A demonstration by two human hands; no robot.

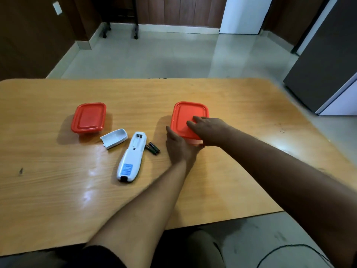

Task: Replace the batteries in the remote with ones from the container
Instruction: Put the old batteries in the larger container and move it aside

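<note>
Now both hands on the red-lidded container [185, 115]: left hand [178, 146] cupping its side, right hand [209, 130] flat atop.

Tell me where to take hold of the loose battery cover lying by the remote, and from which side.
Grip the battery cover across its two long edges, coming from above. It lies hollow side up, clear of the remote and the left red container, so both long walls are exposed; pinching them should likely be steadier than catching the thin notched end.

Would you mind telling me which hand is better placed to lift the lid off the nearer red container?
Probably the right hand: it rests on the lid, while the left hand braces the container's near side.
</note>
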